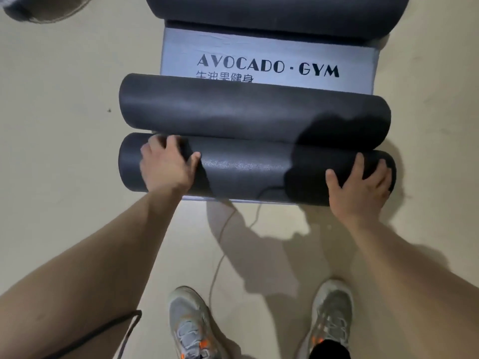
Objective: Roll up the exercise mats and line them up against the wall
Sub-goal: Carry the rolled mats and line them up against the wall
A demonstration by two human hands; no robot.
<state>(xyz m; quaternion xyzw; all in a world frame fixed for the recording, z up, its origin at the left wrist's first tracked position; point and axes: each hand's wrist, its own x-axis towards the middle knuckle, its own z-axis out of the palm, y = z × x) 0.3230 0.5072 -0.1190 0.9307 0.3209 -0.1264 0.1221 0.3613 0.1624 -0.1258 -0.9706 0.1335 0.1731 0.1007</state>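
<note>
A dark grey rolled mat (246, 172) lies crosswise on the floor just in front of my feet. My left hand (167, 165) grips its left end, fingers curled over the top. My right hand (359, 180) grips its right end the same way. Right behind it and touching it lies a second rolled mat (248, 112). Both rest on the near part of a flat light grey mat (269, 51) printed "AVOCADO · GYM". A third dark roll (277, 11) lies across the far end of that flat mat, at the top edge of the view.
Beige floor (64, 125) spreads to both sides. My two grey sneakers (191, 325) stand close behind the near roll. A thin cord (220, 260) runs over the floor from under the mat towards my feet. A dark round object (39, 9) sits at the top left corner.
</note>
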